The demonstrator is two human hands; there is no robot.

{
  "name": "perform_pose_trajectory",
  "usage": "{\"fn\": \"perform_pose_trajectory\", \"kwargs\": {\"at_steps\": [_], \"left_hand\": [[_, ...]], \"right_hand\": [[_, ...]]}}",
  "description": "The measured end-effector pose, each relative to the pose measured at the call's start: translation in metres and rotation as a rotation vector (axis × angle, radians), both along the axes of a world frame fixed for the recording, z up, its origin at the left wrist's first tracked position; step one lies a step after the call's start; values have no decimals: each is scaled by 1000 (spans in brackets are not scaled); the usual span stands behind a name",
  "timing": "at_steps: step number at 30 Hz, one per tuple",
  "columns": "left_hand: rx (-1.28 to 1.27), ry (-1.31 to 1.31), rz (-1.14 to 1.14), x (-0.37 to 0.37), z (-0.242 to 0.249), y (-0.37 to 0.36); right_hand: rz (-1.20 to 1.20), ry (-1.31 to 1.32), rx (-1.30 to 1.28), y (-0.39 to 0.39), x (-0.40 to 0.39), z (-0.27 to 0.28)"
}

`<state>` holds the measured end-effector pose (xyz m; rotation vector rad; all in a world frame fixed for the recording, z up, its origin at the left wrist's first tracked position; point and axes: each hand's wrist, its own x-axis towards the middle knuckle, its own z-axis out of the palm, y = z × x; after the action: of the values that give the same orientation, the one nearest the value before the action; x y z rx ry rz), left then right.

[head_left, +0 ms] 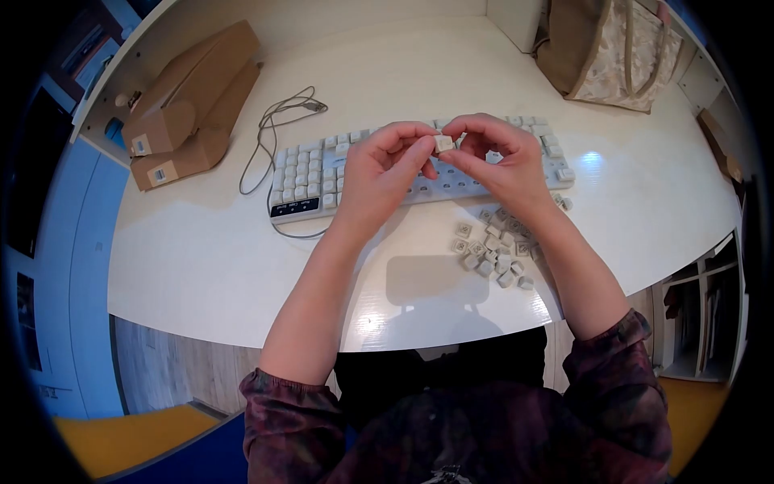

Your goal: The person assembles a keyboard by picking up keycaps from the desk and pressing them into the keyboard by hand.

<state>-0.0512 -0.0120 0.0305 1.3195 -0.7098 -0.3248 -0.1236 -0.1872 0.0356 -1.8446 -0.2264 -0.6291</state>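
The left hand and the right hand met above the middle of the keyboard, at about twelve o'clock from the person's body. Between them sat a single pale keycap, pinched by the fingertips of both hands. The left hand's thumb and forefinger were curled in on the cap's left side, the other fingers loosely bent behind them. The right hand's thumb and forefinger closed on the cap from its right, with the remaining fingers arched over the top. Neither hand held anything else.

The keyboard lay across the white table, its long side running from nine to three o'clock. Its left block carried keys, while the stretch under the hands showed bare sockets where caps were off. Its grey cable looped away toward eleven o'clock.

A loose pile of keycaps lay on the table at about four o'clock from the hands, just beside the right forearm and near the front edge of the keyboard.

At ten o'clock, well apart from the keyboard, two brown cardboard boxes were stacked on the table. At one o'clock, near the far edge, stood a tan fabric bag with a patterned panel.
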Motion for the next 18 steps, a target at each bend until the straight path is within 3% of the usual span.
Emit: {"fn": "perform_pose_trajectory", "kwargs": {"at_steps": [18], "left_hand": [[-30, 90, -71, 1, 1, 1]], "right_hand": [[-97, -183, -168, 5, 0, -4]]}}
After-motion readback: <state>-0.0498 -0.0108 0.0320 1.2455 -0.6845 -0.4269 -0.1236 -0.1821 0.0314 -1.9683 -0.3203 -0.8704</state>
